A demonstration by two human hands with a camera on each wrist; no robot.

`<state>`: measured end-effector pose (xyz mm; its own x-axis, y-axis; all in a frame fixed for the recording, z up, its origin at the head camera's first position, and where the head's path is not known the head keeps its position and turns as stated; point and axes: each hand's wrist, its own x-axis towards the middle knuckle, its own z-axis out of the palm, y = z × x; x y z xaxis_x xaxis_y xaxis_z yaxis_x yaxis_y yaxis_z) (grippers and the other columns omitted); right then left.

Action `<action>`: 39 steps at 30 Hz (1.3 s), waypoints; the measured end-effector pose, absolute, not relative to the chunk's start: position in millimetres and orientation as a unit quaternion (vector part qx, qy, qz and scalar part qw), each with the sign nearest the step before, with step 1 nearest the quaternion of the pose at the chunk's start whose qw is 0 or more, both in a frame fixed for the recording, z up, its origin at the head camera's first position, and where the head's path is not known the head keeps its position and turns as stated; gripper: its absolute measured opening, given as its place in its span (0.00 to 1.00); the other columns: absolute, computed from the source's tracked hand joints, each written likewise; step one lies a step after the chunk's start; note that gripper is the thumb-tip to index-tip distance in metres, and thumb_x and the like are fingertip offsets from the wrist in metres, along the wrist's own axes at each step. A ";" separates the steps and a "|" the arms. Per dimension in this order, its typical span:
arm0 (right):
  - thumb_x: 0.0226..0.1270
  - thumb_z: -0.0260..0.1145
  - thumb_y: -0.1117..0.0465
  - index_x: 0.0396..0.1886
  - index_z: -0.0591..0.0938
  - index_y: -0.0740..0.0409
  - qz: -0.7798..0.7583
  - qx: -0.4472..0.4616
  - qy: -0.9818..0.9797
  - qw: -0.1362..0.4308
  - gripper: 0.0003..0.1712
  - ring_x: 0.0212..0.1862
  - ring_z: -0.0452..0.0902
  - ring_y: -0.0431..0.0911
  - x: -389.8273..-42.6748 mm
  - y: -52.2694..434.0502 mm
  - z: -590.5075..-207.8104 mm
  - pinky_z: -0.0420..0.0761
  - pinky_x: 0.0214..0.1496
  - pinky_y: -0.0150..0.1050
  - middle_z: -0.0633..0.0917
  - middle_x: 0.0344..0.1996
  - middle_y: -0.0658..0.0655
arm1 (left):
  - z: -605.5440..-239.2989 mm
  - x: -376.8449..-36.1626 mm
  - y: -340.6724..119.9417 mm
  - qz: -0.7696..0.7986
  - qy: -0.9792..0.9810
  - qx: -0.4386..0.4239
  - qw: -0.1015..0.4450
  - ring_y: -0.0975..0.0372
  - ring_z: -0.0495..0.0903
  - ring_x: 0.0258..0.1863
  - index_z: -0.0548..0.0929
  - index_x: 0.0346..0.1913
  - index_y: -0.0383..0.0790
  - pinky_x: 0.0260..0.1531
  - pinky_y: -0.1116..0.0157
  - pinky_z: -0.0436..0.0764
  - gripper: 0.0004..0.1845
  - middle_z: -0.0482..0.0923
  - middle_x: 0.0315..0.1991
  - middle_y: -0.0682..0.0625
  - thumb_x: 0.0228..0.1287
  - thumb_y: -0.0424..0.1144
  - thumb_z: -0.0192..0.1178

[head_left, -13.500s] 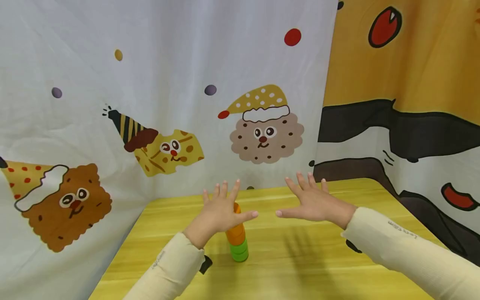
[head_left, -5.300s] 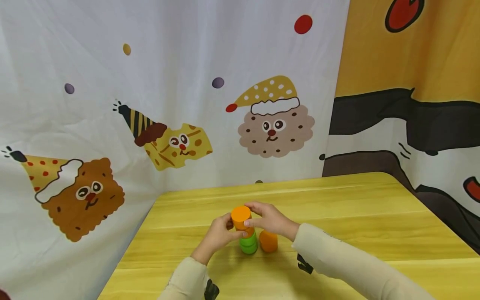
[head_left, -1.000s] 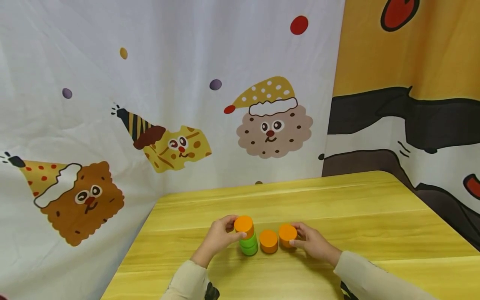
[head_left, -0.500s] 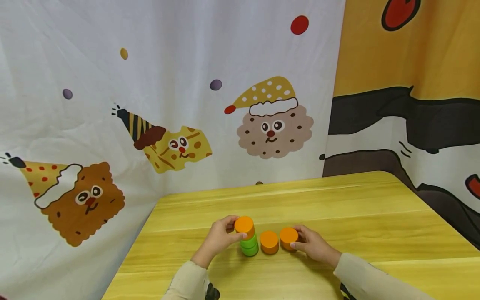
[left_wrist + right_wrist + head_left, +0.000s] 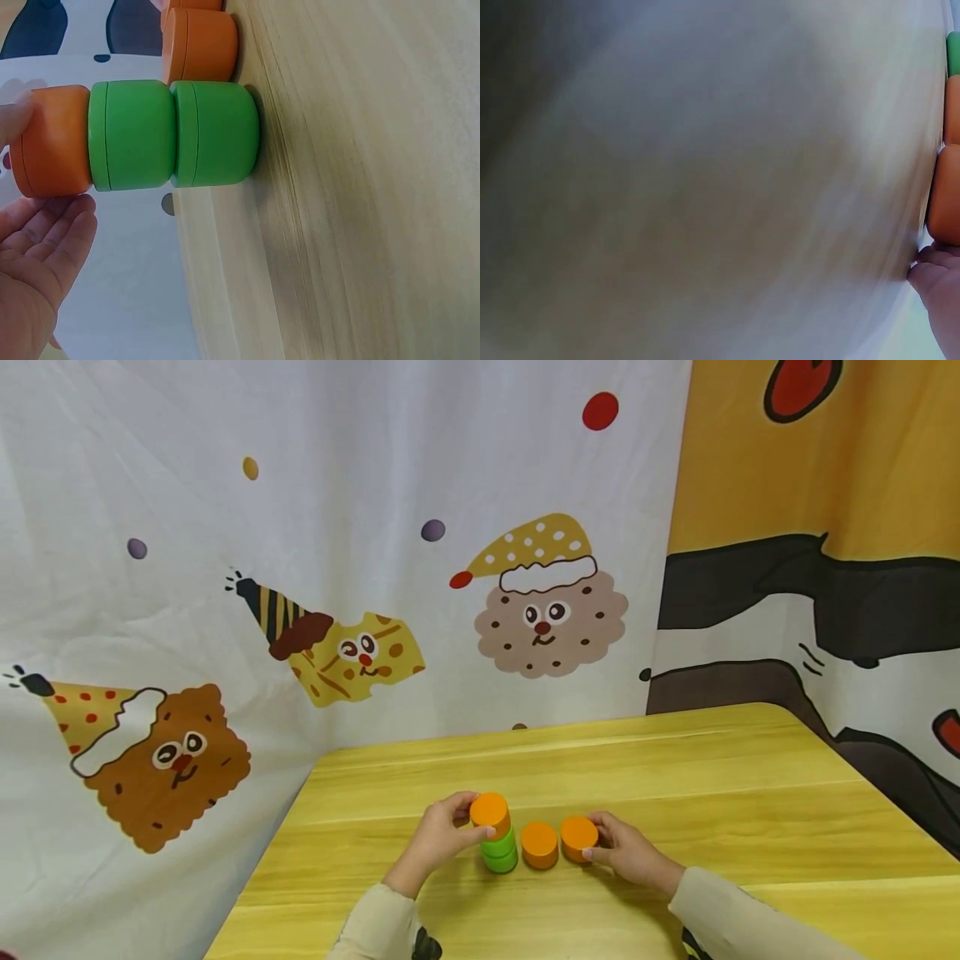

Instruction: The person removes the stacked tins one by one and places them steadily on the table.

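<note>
Two green lidded jars (image 5: 499,853) stand one on the other, upright on the table. An orange lidded jar (image 5: 56,141) sits on top of them. My left hand (image 5: 441,837) grips this top jar, thumb on its near side and fingers behind. To the right of the stack stands a second orange jar (image 5: 540,845), which no hand touches. Close to its right is a third orange jar (image 5: 579,838), pinched between thumb and fingers of my right hand (image 5: 630,853). The right wrist view shows this hand only at its right edge, and most of that view is blurred.
The yellow wood-grain table (image 5: 712,777) reaches back to a hanging white cloth (image 5: 360,460) printed with cartoon biscuits and cheese. An orange, black and white patterned cloth (image 5: 817,527) hangs on the right.
Earlier my open hands hovered near the stack. Two orange jars have since come off it and stand to its right. In the last second the right-hand jar came down slightly.
</note>
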<state>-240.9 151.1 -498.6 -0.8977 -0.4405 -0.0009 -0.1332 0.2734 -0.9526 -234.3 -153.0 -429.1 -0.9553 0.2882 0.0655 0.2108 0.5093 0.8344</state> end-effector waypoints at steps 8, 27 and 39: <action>0.59 0.67 0.60 0.61 0.64 0.73 -0.566 -0.164 0.795 0.144 0.36 0.60 0.67 0.63 -236.5 148.9 -493.5 0.71 0.60 0.54 0.72 0.57 0.72 | -427.5 -231.4 -151.1 0.488 0.861 0.139 0.044 0.53 0.77 0.49 0.75 0.57 0.38 0.51 0.51 0.76 0.30 0.78 0.50 0.46 0.52 0.46 0.69; 0.63 0.62 0.45 0.70 0.59 0.59 -0.487 -0.186 0.850 0.082 0.42 0.68 0.55 0.61 -256.5 103.5 -437.5 0.59 0.66 0.61 0.61 0.68 0.63 | -438.0 -231.9 -152.0 0.462 0.875 0.137 0.038 0.48 0.74 0.54 0.68 0.63 0.34 0.53 0.51 0.75 0.38 0.73 0.57 0.40 0.51 0.47 0.69; 0.68 0.57 0.50 0.68 0.62 0.62 -0.467 -0.300 0.821 0.136 0.34 0.67 0.58 0.59 -260.1 77.1 -419.2 0.63 0.65 0.59 0.64 0.66 0.63 | -449.2 -232.7 -151.4 0.454 0.878 0.150 0.027 0.50 0.76 0.53 0.72 0.59 0.34 0.53 0.53 0.76 0.32 0.77 0.53 0.41 0.51 0.42 0.70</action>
<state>-260.1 77.1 -419.2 -0.7836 -0.6187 0.0571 -0.3650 0.3840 -0.8481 -232.7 -151.4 -449.2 -0.9538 0.2872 0.0887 0.2382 0.5422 0.8057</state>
